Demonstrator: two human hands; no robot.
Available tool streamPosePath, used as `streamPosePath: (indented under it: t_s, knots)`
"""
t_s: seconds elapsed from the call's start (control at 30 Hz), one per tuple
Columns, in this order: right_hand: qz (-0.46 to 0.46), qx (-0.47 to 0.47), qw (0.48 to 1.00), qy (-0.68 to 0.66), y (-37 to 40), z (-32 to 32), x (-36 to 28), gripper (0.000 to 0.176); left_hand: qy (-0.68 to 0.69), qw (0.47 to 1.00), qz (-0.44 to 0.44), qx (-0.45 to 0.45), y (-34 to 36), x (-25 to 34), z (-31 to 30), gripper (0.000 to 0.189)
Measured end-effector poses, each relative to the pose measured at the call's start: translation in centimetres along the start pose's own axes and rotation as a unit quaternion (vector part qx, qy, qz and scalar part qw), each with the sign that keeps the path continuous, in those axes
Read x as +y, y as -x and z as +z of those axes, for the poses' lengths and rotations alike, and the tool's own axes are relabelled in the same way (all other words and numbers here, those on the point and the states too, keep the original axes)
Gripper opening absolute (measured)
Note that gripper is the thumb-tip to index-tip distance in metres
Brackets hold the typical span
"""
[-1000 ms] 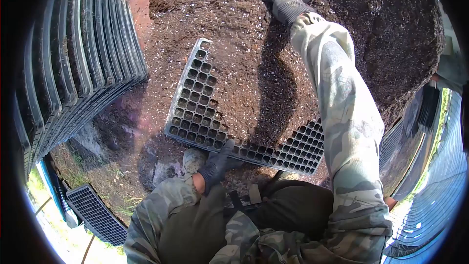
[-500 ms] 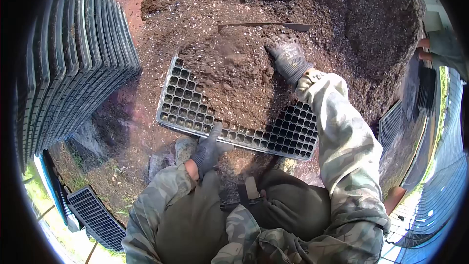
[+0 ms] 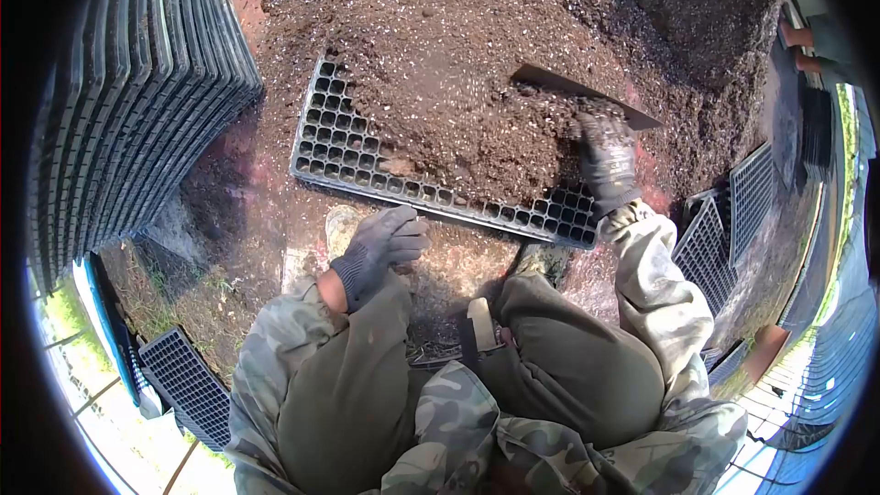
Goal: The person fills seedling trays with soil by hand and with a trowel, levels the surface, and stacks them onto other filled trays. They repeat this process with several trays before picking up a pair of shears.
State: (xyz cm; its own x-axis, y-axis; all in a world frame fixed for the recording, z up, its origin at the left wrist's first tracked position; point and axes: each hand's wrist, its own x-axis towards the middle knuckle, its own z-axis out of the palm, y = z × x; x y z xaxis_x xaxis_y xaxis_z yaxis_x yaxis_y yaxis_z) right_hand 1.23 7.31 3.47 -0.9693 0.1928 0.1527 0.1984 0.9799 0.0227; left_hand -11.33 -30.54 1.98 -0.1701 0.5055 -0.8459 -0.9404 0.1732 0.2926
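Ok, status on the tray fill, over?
Left hand empty, just short of seed tray near rim. Right hand on soil at its right end, beside flat blade. Tray heaped mid-span, left cells bare. Nothing in the way.

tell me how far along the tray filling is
Done: soil heaped over the middle of the seed tray. In hand: the right hand works at a flat blade on the heap; the left hand is by the near rim. Left: cells at the left end and right corner are empty.

Outdoors, bright sun; reddish ground [image 3: 257, 211], grass patch [image 3: 62, 319], stacked black trays [image 3: 137, 101] left.
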Motion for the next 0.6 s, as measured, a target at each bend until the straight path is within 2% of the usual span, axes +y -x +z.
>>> streamPosePath:
  t_s: [0.03,0.07,0.1,0.13,0.17,0.2,0.23,0.27,0.3,0.33,0.4,0.43,0.47,0.5,0.6]
  knots:
    - [0.049,0.035,0.998,-0.022,0.9,0.1,0.7,0.044,-0.087,0.994,0.005,-0.061,-0.2,-0.3,-1.3,0.044]
    - [0.096,0.042,0.994,-0.031,1.9,0.1,1.8,0.041,-0.183,0.981,0.054,-0.042,-0.2,0.5,-1.7,0.034]
    - [0.144,0.048,0.988,-0.041,3.2,0.0,2.7,0.038,-0.369,0.889,0.262,0.069,-0.7,0.9,-1.3,0.031]
    - [0.244,0.046,0.967,-0.065,4.5,-0.2,3.1,0.040,-0.459,0.830,0.281,0.144,0.2,2.9,0.5,0.037]
    - [0.340,0.043,0.935,-0.086,5.8,-0.4,3.6,0.042,-0.543,0.746,0.336,0.189,1.6,4.7,2.4,0.043]
    - [0.411,0.021,0.905,-0.107,7.5,0.2,5.4,0.045,-0.606,0.679,0.365,0.194,1.0,5.5,2.4,0.052]
    - [0.479,-0.001,0.869,-0.124,8.9,0.9,6.5,0.048,-0.673,0.572,0.416,0.215,-1.0,5.2,1.2,0.060]
    - [0.500,-0.011,0.858,-0.115,9.2,-0.3,6.0,0.047,-0.702,0.578,0.350,0.225,-0.9,5.8,2.5,0.062]
    - [0.518,0.017,0.846,-0.126,10.8,0.2,6.2,0.042,-0.726,0.582,0.284,0.232,-0.9,6.2,4.2,0.065]
    - [0.518,0.031,0.840,-0.154,12.3,0.8,6.6,0.040,-0.764,0.547,0.247,0.239,-1.6,6.0,4.6,0.066]
    - [0.523,0.045,0.833,-0.176,16.0,3.2,7.8,0.034,-0.761,0.549,0.262,0.227,-2.5,5.7,4.4,0.062]
    - [0.528,0.042,0.814,-0.240,17.8,4.8,8.3,0.034,-0.758,0.549,0.277,0.216,-3.0,5.7,4.4,0.058]
    - [0.547,-0.014,0.816,-0.188,17.7,4.4,7.8,0.036,-0.743,0.565,0.288,0.213,-3.4,6.0,4.0,0.050]
    - [0.563,-0.071,0.812,-0.136,17.3,3.9,6.9,0.038,-0.745,0.563,0.289,0.212,-3.7,6.2,3.7,0.050]
    - [0.579,-0.087,0.804,-0.099,17.3,4.7,6.5,0.037,-0.748,0.552,0.318,0.184,-3.9,6.1,3.1,0.040]
